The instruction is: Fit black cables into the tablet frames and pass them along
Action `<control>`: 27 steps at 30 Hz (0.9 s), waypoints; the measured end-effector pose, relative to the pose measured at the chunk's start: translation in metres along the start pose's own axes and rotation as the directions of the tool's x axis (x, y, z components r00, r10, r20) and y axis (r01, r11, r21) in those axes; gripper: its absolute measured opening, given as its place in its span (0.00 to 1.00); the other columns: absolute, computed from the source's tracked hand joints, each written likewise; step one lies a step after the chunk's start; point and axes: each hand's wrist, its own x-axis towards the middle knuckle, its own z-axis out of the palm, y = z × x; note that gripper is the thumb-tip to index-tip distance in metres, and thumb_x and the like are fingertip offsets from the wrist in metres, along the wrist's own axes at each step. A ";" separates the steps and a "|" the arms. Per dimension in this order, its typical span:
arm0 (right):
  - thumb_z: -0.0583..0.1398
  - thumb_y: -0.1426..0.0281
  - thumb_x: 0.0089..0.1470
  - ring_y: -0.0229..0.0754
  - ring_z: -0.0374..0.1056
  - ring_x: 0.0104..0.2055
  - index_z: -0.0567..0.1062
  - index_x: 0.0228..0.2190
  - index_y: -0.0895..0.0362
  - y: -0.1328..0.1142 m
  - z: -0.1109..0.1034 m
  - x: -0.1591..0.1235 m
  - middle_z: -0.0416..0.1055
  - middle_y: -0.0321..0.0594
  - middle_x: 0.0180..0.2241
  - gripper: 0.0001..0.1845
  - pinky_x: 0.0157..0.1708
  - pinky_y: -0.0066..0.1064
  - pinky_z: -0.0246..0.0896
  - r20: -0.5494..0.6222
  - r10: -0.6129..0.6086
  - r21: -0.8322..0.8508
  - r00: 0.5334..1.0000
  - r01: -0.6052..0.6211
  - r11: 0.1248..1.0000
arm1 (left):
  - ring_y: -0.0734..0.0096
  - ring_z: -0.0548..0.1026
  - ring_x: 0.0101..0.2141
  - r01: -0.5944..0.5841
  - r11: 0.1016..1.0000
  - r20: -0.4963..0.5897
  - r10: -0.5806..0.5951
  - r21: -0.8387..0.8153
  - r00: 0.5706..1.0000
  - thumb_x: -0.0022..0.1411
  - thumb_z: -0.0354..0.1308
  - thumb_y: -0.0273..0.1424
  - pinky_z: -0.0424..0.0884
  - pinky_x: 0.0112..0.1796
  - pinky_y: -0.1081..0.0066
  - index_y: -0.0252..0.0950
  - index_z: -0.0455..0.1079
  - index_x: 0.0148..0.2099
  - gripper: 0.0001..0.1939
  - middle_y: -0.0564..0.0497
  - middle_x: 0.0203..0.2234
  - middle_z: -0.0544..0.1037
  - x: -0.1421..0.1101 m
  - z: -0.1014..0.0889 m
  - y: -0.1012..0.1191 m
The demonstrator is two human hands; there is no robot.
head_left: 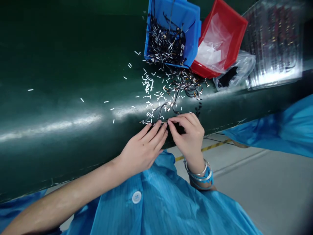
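- Nearest: wearer's light-blue cloth shirt point(168, 202) w/ a round white button point(136, 197); lower edge of view.
- R wrist: several thin silver-coloured metal bangles point(200, 174), plus a blue band; L forearm bare, running in from lower L corner.
- L hand point(144, 148): palm down at near side of table, fingers stretched out & slightly spread, fingertips on a thin dark cable w/ a pale, gold-tinted section point(164, 122). Thumb & underside hidden, so can't tell if it grips or only presses.
- R hand point(188, 132): thumb & forefinger together, pinching that cable at its R end, just beside L fingertips; other fingers curled.
- Cable's location: on near part of table, btwn & under the fingertips, lying roughly L–R; partly hidden.
- Under all this: smooth dark-green table surface point(61, 49), glossy streak across it.
- Just past the hands: loose thin grey cables point(160, 107), curved, leading up twd the bins. Small black bits point(199, 106) to R.
- Farther: many tiny white strips point(148, 88) scattered, a few well off to L; tangle of dark cables w/ small metal ends point(188, 85) to their R.
- R side: another person's blue sleeve point(274, 127) nr table edge.
- Far: open blue plastic bin point(193, 39) w/ black cables & strips inside; beside it, tilted red plastic bin point(234, 36) w/ clear bag; far R, stack of clear plastic packs point(276, 49).
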 end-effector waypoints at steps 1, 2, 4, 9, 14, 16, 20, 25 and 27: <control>0.59 0.74 0.56 0.40 0.67 0.32 0.76 0.29 0.54 -0.001 0.001 -0.001 0.72 0.38 0.28 0.06 0.33 0.33 0.64 -0.008 -0.006 -0.005 1.000 0.006 1.000 | 0.54 0.66 0.58 0.002 1.000 0.002 -0.002 0.002 1.000 0.70 0.43 0.33 0.61 0.57 0.60 0.24 0.66 0.59 0.23 0.40 0.58 0.68 0.000 0.000 0.000; 0.59 0.75 0.56 0.40 0.67 0.33 0.76 0.30 0.54 -0.001 0.001 -0.002 0.73 0.38 0.29 0.06 0.33 0.34 0.65 -0.014 -0.019 -0.010 1.000 0.018 1.000 | 0.54 0.66 0.58 0.003 1.000 0.005 -0.003 0.003 1.000 0.70 0.43 0.33 0.61 0.57 0.60 0.24 0.66 0.59 0.23 0.40 0.58 0.68 0.000 -0.001 0.000; 0.58 0.76 0.56 0.41 0.67 0.33 0.77 0.32 0.54 -0.001 0.001 -0.004 0.73 0.39 0.30 0.08 0.33 0.35 0.65 -0.016 -0.065 -0.027 0.998 0.065 0.998 | 0.54 0.66 0.58 0.002 1.000 0.007 -0.002 0.002 1.000 0.70 0.43 0.33 0.61 0.57 0.60 0.24 0.66 0.59 0.23 0.40 0.58 0.68 0.000 -0.001 -0.001; 0.58 0.76 0.55 0.42 0.64 0.33 0.79 0.38 0.52 -0.002 -0.002 -0.013 0.72 0.40 0.31 0.13 0.31 0.36 0.64 0.007 -0.101 -0.042 0.995 0.102 0.994 | 0.54 0.65 0.59 0.002 1.000 0.012 -0.002 -0.019 1.000 0.70 0.44 0.33 0.62 0.57 0.59 0.23 0.65 0.59 0.23 0.39 0.58 0.68 -0.001 -0.001 -0.001; 0.58 0.77 0.56 0.40 0.65 0.34 0.79 0.41 0.48 0.001 -0.004 -0.018 0.69 0.37 0.31 0.16 0.32 0.35 0.64 -0.034 0.008 0.093 0.999 -0.005 0.996 | 0.53 0.65 0.59 0.008 0.999 0.025 -0.008 -0.032 1.000 0.68 0.48 0.34 0.62 0.57 0.57 0.24 0.65 0.59 0.23 0.39 0.58 0.68 -0.002 -0.002 -0.001; 0.59 0.77 0.55 0.39 0.66 0.35 0.78 0.40 0.49 0.006 -0.007 -0.017 0.70 0.37 0.32 0.14 0.32 0.34 0.64 -0.103 0.043 0.109 0.994 -0.031 0.994 | 0.53 0.65 0.59 0.007 1.000 0.034 -0.006 -0.029 0.999 0.68 0.49 0.34 0.62 0.56 0.57 0.24 0.66 0.59 0.23 0.39 0.58 0.68 -0.001 -0.002 -0.001; 0.61 0.75 0.54 0.39 0.67 0.34 0.78 0.35 0.52 0.016 -0.021 -0.011 0.71 0.36 0.31 0.07 0.31 0.33 0.65 -0.124 -0.005 0.006 0.992 0.006 1.000 | 0.52 0.65 0.59 0.009 1.000 0.040 -0.008 -0.024 0.999 0.68 0.49 0.34 0.61 0.57 0.54 0.25 0.66 0.58 0.23 0.40 0.58 0.68 0.000 -0.001 -0.003; 0.61 0.73 0.55 0.41 0.66 0.33 0.77 0.32 0.58 0.014 -0.031 0.006 0.75 0.41 0.30 0.03 0.30 0.32 0.65 0.165 -0.320 -0.178 0.933 0.348 0.920 | 0.53 0.64 0.59 0.014 0.997 -0.021 -0.016 -0.076 1.000 0.68 0.48 0.32 0.62 0.57 0.54 0.26 0.69 0.56 0.20 0.41 0.59 0.67 0.001 -0.009 -0.001; 0.60 0.74 0.56 0.42 0.65 0.31 0.76 0.28 0.59 0.009 -0.030 0.015 0.74 0.40 0.27 0.06 0.27 0.31 0.63 0.266 -0.381 -0.255 0.885 0.446 0.858 | 0.56 0.64 0.60 0.008 0.992 -0.074 -0.018 -0.127 0.997 0.69 0.47 0.31 0.62 0.57 0.56 0.28 0.69 0.55 0.18 0.43 0.59 0.67 -0.001 -0.020 -0.005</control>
